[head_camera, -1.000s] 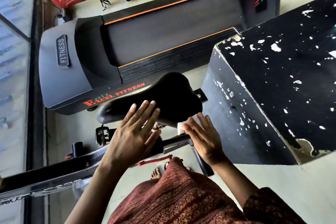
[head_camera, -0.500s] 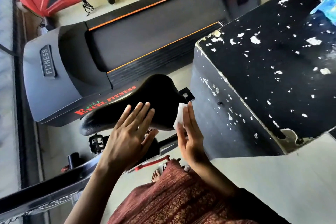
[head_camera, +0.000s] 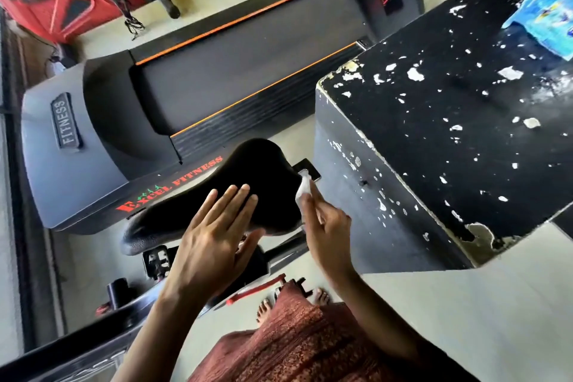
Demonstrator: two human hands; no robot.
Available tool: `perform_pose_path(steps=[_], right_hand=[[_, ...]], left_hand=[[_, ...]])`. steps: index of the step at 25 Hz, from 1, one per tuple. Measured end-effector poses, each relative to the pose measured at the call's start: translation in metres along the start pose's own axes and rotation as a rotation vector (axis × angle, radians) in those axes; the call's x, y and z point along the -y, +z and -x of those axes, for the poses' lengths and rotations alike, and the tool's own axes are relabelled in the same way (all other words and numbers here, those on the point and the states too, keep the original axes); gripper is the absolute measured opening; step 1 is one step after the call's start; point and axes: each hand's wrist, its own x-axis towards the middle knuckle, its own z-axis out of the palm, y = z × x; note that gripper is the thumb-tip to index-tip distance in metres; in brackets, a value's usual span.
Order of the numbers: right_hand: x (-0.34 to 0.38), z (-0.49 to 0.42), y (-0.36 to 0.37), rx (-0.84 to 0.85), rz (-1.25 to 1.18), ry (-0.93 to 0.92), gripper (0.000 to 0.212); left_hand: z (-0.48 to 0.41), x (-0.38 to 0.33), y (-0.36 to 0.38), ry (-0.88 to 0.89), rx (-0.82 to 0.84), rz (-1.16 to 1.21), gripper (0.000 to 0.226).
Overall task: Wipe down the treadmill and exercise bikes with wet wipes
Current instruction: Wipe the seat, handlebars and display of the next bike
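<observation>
The left hand (head_camera: 214,236) lies flat on the black exercise-bike saddle (head_camera: 260,167), fingers straight and holding nothing. The right hand (head_camera: 325,226) pinches a crumpled white wet wipe (head_camera: 304,189) at its fingertips, the wipe sticking out above them and touching the saddle's wide rear edge. The treadmill (head_camera: 93,146) sits just beyond the saddle. A blue packet (head_camera: 548,18) rests on the chipped black box (head_camera: 434,133) at right.
</observation>
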Motion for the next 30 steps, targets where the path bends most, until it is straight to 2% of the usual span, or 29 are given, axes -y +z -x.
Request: perform_pose_path(steps=[4,9,14,16,20,25,26,28,30], right_hand=[[0.011,-0.039,-0.002,0.07,0.025,0.117,0.033],[0.014,-0.024,-0.028,0.19,-0.029,0.251,0.059],[0.033,-0.082,-0.005,0.407,0.298,0.088,0.057],[0.034,-0.09,0.002,0.433,0.35,0.082,0.054],[0.043,-0.106,0.028,0.473,0.388,0.051,0.032],[0.063,-0.136,0.069,0.694,0.657,-0.113,0.037],[0.065,-0.134,0.074,0.714,0.674,-0.209,0.036],[0.061,-0.119,0.074,0.794,0.531,-0.445,0.033],[0.055,-0.101,0.058,0.934,0.331,-0.537,0.038]], left_hand=[[0.0,0.001,0.0,0.008,-0.005,-0.011,0.047],[-0.001,-0.004,0.001,-0.098,-0.091,-0.049,0.036],[-0.009,-0.006,0.0,-0.222,-0.078,-0.077,0.044],[-0.011,-0.002,-0.001,-0.275,-0.062,-0.077,0.048],[-0.016,0.005,-0.006,-0.368,-0.011,-0.089,0.054],[-0.027,0.019,-0.019,-0.464,0.068,-0.094,0.056],[-0.026,0.022,-0.022,-0.471,0.069,-0.089,0.055],[-0.019,0.025,-0.025,-0.451,0.058,-0.088,0.052],[-0.009,0.026,-0.029,-0.424,0.036,-0.098,0.049]])
